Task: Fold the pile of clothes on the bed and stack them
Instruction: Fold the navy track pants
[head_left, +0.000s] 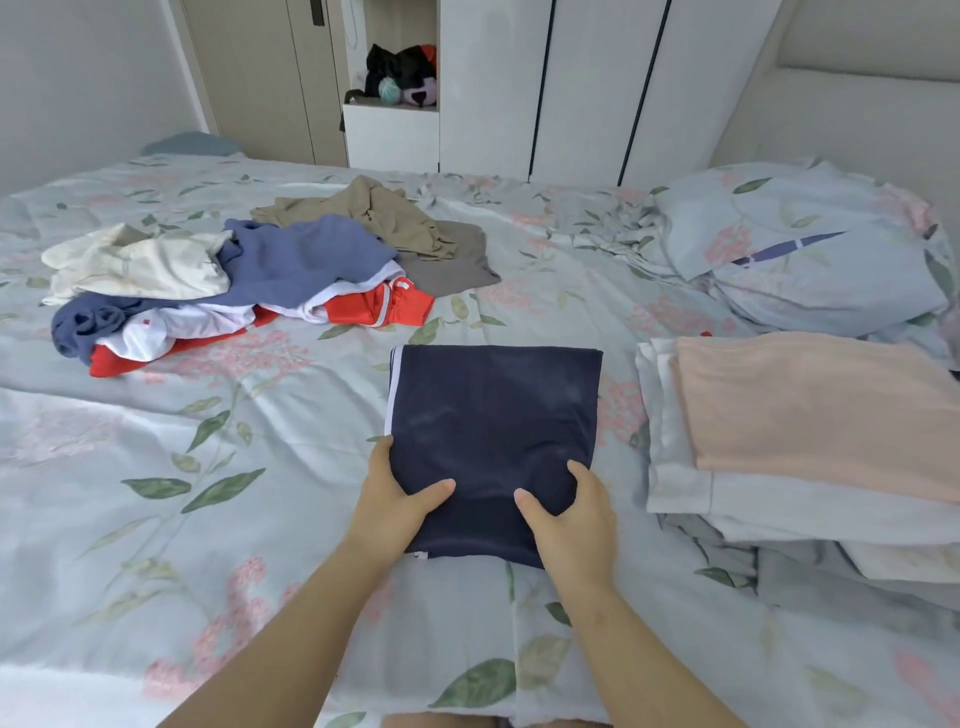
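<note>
A folded navy garment (493, 410) with a white side stripe lies flat on the bed in front of me. My left hand (395, 499) grips its near left corner, thumb on top and fingers underneath. My right hand (566, 512) grips the near right corner the same way. To the right sits a stack of folded clothes (810, 415) with a peach piece on top of white ones. At the back left is the unfolded pile (244, 280): cream, blue, white, red, khaki and grey garments.
The bed (182, 493) has a pale blue floral cover. Floral pillows (810, 249) are heaped at the back right. White wardrobes (587, 83) and a shelf niche with a dark plush toy (400, 73) stand beyond the bed.
</note>
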